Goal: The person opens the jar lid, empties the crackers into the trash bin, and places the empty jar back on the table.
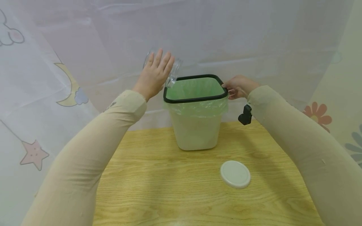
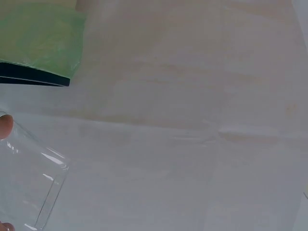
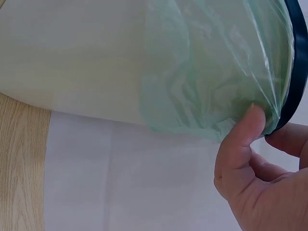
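Observation:
My left hand [image 1: 155, 74] grips a clear plastic jar [image 1: 173, 72] and holds it tipped, its mouth beside the left rim of the trash can. In the left wrist view, a fingertip [image 2: 5, 126] lies against the see-through wall of the jar [image 2: 33, 178]. The white trash can [image 1: 196, 128] has a black rim ring [image 1: 198, 99] and a green liner bag [image 1: 195, 88] folded over its edge. At the can's right side, my right hand [image 1: 238, 86] pinches the rim; the thumb [image 3: 243, 130] presses the liner there in the right wrist view.
A round white lid [image 1: 235, 174] lies on the wooden table [image 1: 158, 182], in front of the can and to the right. Behind the table hangs a pale printed cloth [image 1: 226, 37]. A small black device [image 1: 245, 115] sticks out below my right cuff.

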Demonstrator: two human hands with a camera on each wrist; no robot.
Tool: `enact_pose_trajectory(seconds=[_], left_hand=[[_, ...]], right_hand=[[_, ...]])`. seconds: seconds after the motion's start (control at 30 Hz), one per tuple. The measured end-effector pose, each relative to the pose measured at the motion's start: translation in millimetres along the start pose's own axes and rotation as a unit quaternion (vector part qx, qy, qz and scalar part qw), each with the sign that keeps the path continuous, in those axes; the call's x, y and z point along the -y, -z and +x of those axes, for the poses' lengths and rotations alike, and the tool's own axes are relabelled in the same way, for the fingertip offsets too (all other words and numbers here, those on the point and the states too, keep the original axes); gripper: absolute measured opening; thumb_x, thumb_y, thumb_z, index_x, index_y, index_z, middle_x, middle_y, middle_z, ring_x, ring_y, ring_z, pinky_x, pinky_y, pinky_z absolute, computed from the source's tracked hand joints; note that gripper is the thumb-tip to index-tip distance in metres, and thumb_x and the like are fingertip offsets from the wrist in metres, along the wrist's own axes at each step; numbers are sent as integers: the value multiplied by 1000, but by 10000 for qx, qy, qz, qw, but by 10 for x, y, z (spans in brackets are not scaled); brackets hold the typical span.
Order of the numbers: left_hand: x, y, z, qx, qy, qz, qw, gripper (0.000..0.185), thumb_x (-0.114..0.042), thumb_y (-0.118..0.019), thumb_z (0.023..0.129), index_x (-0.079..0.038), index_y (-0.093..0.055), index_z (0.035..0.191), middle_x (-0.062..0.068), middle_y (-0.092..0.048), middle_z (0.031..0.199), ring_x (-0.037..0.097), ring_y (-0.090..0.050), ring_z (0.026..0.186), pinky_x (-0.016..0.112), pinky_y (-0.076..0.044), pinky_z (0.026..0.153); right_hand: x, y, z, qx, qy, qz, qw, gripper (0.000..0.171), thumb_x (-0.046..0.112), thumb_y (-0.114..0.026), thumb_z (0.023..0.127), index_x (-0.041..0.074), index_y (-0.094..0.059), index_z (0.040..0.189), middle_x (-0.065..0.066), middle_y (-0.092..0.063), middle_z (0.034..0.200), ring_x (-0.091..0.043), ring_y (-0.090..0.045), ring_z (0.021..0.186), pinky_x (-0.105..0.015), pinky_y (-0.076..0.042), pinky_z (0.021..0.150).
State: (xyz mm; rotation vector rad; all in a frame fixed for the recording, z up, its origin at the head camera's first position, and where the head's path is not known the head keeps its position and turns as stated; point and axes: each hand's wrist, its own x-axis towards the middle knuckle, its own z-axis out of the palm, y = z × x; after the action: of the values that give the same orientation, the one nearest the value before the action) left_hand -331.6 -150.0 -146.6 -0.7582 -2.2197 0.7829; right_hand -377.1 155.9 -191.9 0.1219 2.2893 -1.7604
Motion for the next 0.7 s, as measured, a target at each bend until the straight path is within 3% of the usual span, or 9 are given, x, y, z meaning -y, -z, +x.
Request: enact_pose_trajectory(seconds=[0.27,0.53,0.7], left_hand=[[-8,-15,-63,251,166,-131,9995,84,-18,-67,90,7,-15,151,26,-19,156,46,-15,142,54,-13,115],[-69,6,-96,519,581,-458,9959,94,-28,-71,87,8,-12,151,25,-17,157,45,-13,143,54,-14,115],[-91,-24,-102,433,843,-745,9927,101,-29,-77,83,7,-13,151,25,-19,156,45,-15,143,55,-14,115]], right_hand=[[-2,12,1,94,-71,310,9994,7,12,-49,100,9,-44,103,-6,-45,101,-11,-48,63,-22,-46,57],[-37,88,-14,232,-166,904,9955,6,11,-49,101,5,-47,103,-3,-49,85,-10,-48,56,-22,-44,52],[-72,120,-22,177,-223,1296,9912,7,10,-48,101,4,-49,105,-4,-50,84,-11,-47,56,-22,-42,50]])
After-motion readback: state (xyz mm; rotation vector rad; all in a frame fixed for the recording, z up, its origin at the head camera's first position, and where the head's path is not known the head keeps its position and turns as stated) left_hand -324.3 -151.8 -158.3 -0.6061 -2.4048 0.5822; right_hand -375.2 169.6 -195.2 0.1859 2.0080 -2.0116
